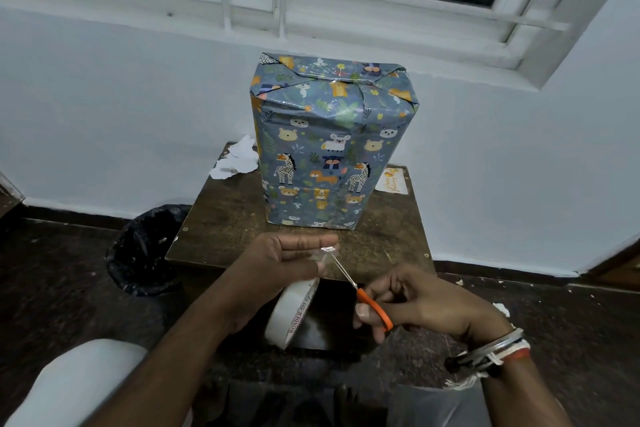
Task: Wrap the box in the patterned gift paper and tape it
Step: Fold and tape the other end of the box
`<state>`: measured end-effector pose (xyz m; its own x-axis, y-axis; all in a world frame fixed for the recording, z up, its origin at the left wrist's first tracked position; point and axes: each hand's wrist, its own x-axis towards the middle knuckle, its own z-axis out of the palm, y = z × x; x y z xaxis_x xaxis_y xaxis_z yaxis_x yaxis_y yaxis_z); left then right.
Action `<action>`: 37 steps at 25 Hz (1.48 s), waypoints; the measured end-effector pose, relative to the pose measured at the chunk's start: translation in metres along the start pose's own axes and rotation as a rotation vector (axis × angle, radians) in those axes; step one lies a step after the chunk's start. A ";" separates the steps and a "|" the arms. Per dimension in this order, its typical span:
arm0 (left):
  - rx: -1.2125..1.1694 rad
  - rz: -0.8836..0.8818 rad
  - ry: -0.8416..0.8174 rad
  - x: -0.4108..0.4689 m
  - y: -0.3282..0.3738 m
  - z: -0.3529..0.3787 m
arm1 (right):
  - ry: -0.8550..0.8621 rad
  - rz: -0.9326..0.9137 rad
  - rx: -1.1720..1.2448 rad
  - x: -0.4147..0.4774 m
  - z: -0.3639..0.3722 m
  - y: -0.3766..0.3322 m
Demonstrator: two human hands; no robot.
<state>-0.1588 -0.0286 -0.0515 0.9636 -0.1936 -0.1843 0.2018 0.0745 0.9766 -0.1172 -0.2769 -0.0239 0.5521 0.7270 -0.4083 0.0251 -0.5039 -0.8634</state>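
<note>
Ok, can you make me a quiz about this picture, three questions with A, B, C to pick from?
1. Where does the wrapped box stand?
A) on the floor
B) on the brown table
C) in a bin

2. What colour are the handles of the scissors?
A) green
B) pink
C) orange

3. What is the right hand doing?
A) gripping the scissors
B) lying flat and open
C) holding the box

Answers:
1 B, the box's base sits on the tabletop.
2 C, orange loops show beside the fingers.
3 A, its fingers curl round the handles, while the left hand pinches the end of the tape.
</note>
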 end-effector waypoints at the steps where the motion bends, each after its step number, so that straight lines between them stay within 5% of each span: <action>1: 0.004 -0.003 -0.006 0.000 -0.001 0.000 | -0.009 -0.012 0.000 0.001 0.000 0.000; 37: -0.049 -0.032 -0.103 0.005 -0.009 -0.003 | -0.006 -0.060 -0.011 0.005 -0.002 0.004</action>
<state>-0.1551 -0.0274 -0.0617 0.9338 -0.2964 -0.2006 0.2431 0.1140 0.9633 -0.1128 -0.2764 -0.0289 0.5439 0.7592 -0.3574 0.0670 -0.4639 -0.8834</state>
